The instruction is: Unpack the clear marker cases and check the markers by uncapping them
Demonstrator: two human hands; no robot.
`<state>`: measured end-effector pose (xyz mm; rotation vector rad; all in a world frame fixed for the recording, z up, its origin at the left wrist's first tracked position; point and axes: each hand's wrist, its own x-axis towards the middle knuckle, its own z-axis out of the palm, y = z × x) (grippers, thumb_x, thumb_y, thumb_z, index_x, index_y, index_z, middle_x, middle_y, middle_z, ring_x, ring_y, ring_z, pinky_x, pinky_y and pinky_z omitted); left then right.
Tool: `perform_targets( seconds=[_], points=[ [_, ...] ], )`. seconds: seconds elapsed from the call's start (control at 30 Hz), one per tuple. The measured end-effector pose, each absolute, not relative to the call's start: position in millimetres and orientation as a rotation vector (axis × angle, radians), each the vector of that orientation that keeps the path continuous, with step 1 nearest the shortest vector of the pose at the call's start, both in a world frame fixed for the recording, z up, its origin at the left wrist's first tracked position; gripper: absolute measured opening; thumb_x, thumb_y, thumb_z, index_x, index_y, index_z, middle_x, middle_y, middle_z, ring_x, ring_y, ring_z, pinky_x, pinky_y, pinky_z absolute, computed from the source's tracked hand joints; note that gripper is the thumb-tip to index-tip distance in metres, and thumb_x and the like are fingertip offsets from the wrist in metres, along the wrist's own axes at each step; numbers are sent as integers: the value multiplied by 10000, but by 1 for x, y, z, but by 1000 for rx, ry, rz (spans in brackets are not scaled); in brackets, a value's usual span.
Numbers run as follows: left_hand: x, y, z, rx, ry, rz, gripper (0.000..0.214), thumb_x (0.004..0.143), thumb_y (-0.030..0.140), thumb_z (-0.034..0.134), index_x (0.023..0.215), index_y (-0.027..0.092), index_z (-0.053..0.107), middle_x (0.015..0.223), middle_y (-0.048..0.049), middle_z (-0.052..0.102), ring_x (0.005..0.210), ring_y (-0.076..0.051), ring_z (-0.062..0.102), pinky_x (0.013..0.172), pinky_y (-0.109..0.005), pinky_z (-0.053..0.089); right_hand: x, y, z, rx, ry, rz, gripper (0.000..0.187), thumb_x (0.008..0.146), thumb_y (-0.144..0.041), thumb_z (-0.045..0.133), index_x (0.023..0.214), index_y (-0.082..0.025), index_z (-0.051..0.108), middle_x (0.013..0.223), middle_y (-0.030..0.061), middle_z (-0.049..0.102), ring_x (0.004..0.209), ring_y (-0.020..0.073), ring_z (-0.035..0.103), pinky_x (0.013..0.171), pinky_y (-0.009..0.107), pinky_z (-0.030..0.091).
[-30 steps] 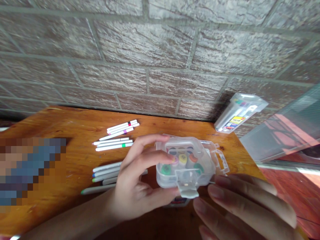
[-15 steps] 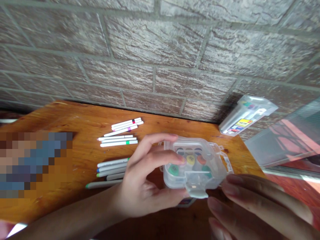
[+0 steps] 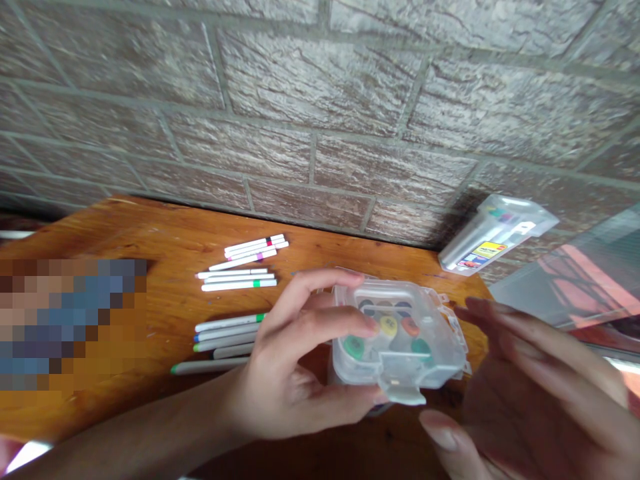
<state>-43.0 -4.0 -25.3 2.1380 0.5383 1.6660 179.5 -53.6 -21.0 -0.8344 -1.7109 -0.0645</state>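
My left hand (image 3: 300, 353) grips a clear plastic marker case (image 3: 425, 307) from its left side, with the thumb below and the fingers over the top. Inside the case show several round coloured ends, green, yellow, orange and dark. A latch tab (image 3: 403, 392) sticks out at the case's near edge. Just right of the case, my right hand (image 3: 535, 387) is held with thumb and fingers apart and nothing between them. Part of the case's underside is hidden by my left hand.
Several white pens (image 3: 243, 263) lie on the wooden table (image 3: 165, 233). Grey markers (image 3: 227, 339) lie nearer, partly behind my left hand. A second clear case (image 3: 480, 240) with a yellow label stands against the brick wall (image 3: 320, 100). A pixelated patch covers the left side.
My right hand has drawn back from the case's near right corner, lifting and opening its thumb away from the fingers. The case, still in my left hand, has shifted slightly right and down.
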Motion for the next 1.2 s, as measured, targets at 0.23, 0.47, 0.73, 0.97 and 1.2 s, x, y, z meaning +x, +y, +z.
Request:
perform_targets(
  seconds=[0.23, 0.47, 0.73, 0.97, 1.2],
  points=[
    [-40, -9, -22, 2160, 481, 1648, 490, 802, 206, 897, 1227, 195, 654, 1391, -185, 586, 1291, -325, 656, 958, -420, 656, 178, -47, -10, -868, -1909, 187, 709, 904, -287, 801, 1559, -197, 543, 1615, 157, 495, 1475, 377, 498, 1190, 551, 457],
    [-38, -11, -23, 2132, 495, 1643, 530, 774, 196, 915, 1234, 215, 653, 1412, -176, 581, 1280, -332, 659, 955, -432, 660, 174, -47, -5, -873, -1835, 320, 491, 935, -283, 757, 1409, -250, 636, 1496, 122, 605, 1405, 328, 575, 1108, 473, 551],
    [-38, -10, -24, 2126, 529, 1629, 525, 794, 180, 899, 1253, 223, 648, 1433, -168, 574, 1290, -324, 645, 1016, -459, 622, 169, -46, -4, -875, -1763, 393, 502, 880, -158, 771, 1357, -267, 655, 1433, 114, 620, 1380, 300, 609, 1060, 409, 601],
    [-37, -13, -25, 2061, 558, 1545, 519, 818, 172, 847, 1287, 228, 632, 1456, -179, 549, 1331, -344, 597, 1050, -497, 590, 170, -43, -9, -846, -1734, 421, 521, 869, -153, 795, 1358, -267, 657, 1423, 111, 608, 1376, 284, 583, 1085, 405, 564],
    [-33, -19, -19, 1982, 663, 1523, 382, 878, 195, 793, 1223, 248, 638, 1418, -153, 552, 1347, -331, 569, 1024, -460, 588, 177, -40, -15, -824, -1786, 429, 469, 948, -265, 719, 1411, -267, 641, 1455, 124, 589, 1405, 333, 546, 1119, 504, 517]
  ],
)
